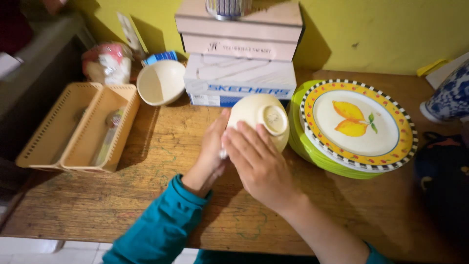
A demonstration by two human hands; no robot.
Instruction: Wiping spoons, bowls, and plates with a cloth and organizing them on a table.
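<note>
A cream bowl (261,115) lies tipped over on the wooden table (146,195), with its foot ring facing up and toward me. My left hand (211,146), in a teal sleeve, grips the bowl's left side. My right hand (256,164) lies partly over the left, its fingers pressed on the bowl's near wall. Something small and pale shows between the two hands; I cannot tell what it is. A second cream bowl (160,83) leans on its side to the left, against a box.
Stacked cardboard boxes (239,73) stand behind the bowl against the yellow wall. A lemon-patterned plate (359,122) tops a pile of green plates (317,159) on the right. A beige two-compartment slotted tray (73,127) sits at left, and a blue-and-white vase (452,95) at far right.
</note>
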